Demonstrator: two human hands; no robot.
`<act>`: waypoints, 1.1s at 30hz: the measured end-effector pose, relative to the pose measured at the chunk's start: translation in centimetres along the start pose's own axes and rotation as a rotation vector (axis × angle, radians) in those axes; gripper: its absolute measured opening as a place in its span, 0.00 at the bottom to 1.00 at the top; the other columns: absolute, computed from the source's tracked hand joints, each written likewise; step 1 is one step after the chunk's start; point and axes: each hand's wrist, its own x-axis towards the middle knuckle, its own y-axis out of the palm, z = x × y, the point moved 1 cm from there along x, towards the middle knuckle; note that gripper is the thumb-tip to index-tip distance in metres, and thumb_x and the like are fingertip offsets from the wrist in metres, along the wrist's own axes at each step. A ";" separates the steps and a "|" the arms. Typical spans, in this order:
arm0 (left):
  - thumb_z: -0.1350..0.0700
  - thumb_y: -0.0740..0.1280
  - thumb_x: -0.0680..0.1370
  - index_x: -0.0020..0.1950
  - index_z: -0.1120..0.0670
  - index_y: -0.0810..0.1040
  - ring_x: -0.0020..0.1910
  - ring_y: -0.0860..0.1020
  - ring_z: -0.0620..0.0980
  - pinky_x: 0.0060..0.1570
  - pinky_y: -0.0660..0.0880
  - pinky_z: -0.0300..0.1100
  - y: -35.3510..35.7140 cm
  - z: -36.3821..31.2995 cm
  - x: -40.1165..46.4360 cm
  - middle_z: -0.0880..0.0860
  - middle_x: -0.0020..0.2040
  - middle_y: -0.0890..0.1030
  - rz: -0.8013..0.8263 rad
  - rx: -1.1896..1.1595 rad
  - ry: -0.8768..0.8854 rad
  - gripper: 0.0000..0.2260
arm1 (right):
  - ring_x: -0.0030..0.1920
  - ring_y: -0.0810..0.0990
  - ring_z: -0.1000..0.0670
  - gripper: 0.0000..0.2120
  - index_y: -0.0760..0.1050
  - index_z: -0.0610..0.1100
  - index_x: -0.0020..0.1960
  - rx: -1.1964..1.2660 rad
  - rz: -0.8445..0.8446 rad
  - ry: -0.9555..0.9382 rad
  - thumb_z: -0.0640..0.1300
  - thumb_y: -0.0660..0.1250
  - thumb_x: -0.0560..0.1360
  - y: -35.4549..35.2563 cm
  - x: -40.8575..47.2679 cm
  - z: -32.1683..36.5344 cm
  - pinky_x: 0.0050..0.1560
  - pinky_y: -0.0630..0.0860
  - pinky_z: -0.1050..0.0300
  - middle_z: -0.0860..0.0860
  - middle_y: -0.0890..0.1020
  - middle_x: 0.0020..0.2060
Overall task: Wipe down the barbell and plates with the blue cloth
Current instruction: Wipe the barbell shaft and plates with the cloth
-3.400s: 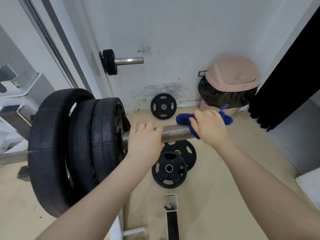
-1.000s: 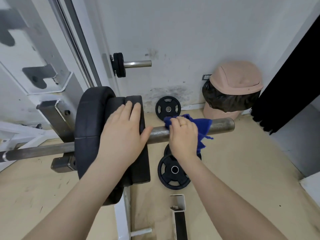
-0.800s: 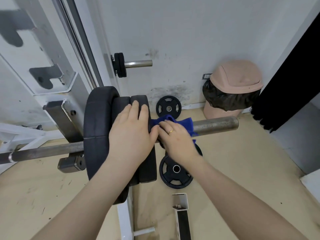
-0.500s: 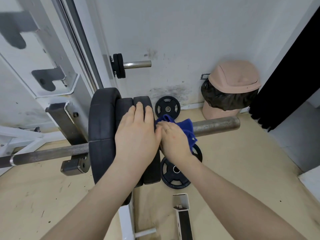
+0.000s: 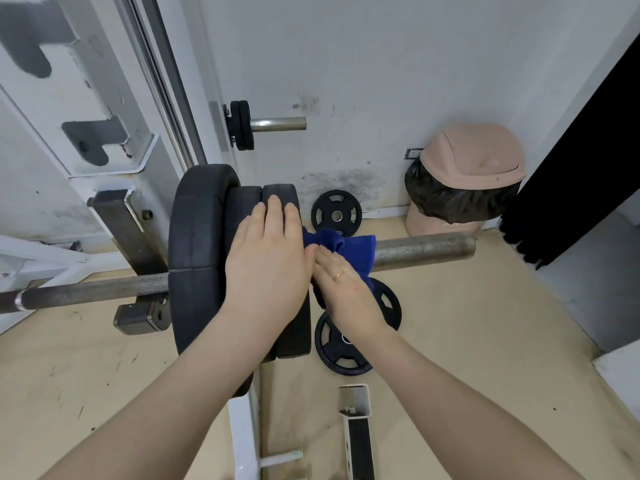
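Gym corner, racked barbell. Left hand lies flat, fingers straight, steadying the plates; right hand presses the cloth against sleeve and outer plate face, fingers extended.

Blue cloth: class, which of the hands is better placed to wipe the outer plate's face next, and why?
The right hand. It already presses the blue cloth on the barbell sleeve right beside the outer plate. The left hand lies flat on the plates' rims, with no cloth.
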 end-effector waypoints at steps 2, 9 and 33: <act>0.50 0.63 0.74 0.65 0.65 0.70 0.62 0.73 0.64 0.61 0.70 0.55 -0.1 -0.1 -0.1 0.67 0.64 0.73 0.001 0.005 -0.007 0.25 | 0.67 0.70 0.41 0.24 0.75 0.35 0.62 -0.047 0.010 -0.111 0.28 0.71 0.67 -0.2 -0.9 -1.0 0.71 0.57 0.53 0.39 0.75 0.64; 0.51 0.64 0.75 0.66 0.65 0.68 0.64 0.72 0.64 0.63 0.68 0.56 -0.1 -0.3 -0.7 0.67 0.65 0.72 -0.016 -0.012 -0.029 0.25 | 0.62 0.74 0.46 0.16 0.76 0.38 0.61 0.111 0.118 0.020 0.33 0.58 0.75 2.0 -4.3 -1.7 0.65 0.65 0.63 0.47 0.77 0.58; 0.52 0.61 0.77 0.70 0.60 0.65 0.70 0.64 0.60 0.70 0.60 0.52 -0.4 -0.8 -0.9 0.62 0.71 0.67 0.010 -0.124 -0.136 0.24 | 0.41 0.74 0.48 0.08 0.72 0.41 0.47 2.133 -0.449 1.664 0.39 0.55 0.80 -0.1 1.8 -1.1 0.42 0.72 0.59 0.43 0.77 0.44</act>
